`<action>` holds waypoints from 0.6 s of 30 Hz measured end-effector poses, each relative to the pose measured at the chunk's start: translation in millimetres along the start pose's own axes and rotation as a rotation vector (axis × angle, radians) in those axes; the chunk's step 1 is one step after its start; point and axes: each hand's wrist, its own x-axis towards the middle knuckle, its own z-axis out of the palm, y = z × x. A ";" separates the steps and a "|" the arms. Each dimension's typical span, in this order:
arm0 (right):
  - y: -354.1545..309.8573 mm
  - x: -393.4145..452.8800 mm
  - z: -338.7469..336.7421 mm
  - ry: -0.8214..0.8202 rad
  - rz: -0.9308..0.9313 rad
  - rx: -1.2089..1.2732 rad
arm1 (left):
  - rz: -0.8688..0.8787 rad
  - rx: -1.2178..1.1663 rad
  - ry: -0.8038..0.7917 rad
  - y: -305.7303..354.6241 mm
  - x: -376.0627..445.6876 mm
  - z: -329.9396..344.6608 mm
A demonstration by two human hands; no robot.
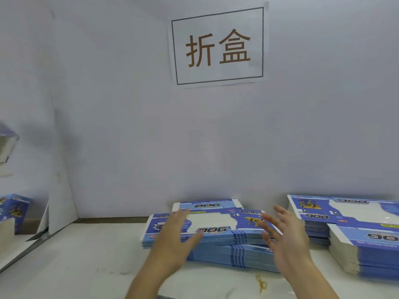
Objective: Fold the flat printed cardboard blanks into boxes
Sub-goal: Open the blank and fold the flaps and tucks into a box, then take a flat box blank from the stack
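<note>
A stack of flat blue-and-white printed blanks (218,231) marked "DOG" lies on the white table in front of me. My left hand (172,238) hovers over the stack's left part, fingers straight and spread, holding nothing. My right hand (287,238) is raised above the stack's right end, palm turned inward, fingers spread and empty. Whether either hand touches the top blank is not clear.
A second, taller stack of blanks (354,229) fills the right side of the table. A folded blue box (13,210) stands at the far left. A yellow rubber band (261,283) lies near the front edge. A white wall with a paper sign (218,46) rises behind.
</note>
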 end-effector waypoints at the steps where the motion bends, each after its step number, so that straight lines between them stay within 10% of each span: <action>1: 0.4 1.1 -0.5 0.000 0.002 -0.001 | 0.017 0.220 -0.034 -5.1 1.3 10.9; 10: 6.1 5.7 0.2 -0.006 -0.040 -0.209 | 0.165 0.605 0.214 -1.3 -1.8 10.9; 18: 0.1 -2.3 21.4 -0.348 0.113 -0.462 | 0.488 0.330 0.569 47.3 -16.3 16.9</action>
